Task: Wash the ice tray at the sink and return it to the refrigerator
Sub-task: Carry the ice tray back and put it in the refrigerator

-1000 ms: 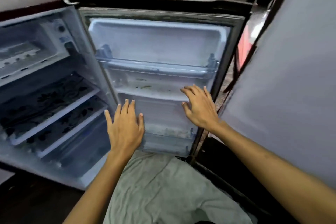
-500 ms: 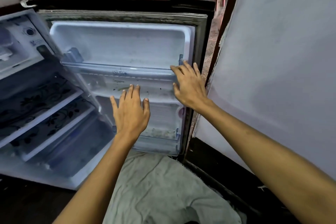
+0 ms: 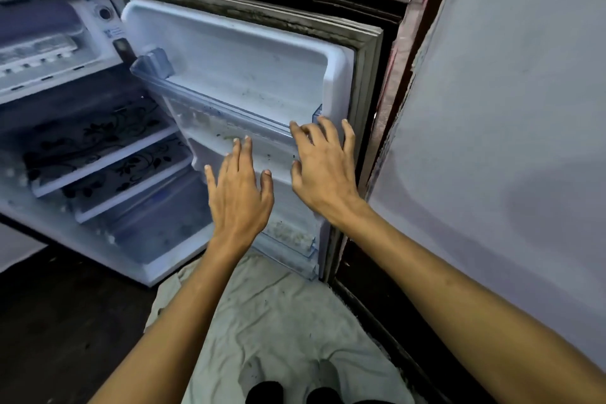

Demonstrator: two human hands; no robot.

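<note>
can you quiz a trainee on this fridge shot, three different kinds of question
1. True or false: the refrigerator door is open.
2. Which hand reaches the clear door shelf rail? A) left hand B) right hand
3. Fill in: both hands hold ____.

Key: 1 true. 2 B; its fingertips are at the rail's right end, though contact is unclear. 3 nothing; fingers are spread and no ice tray is in either hand.
</note>
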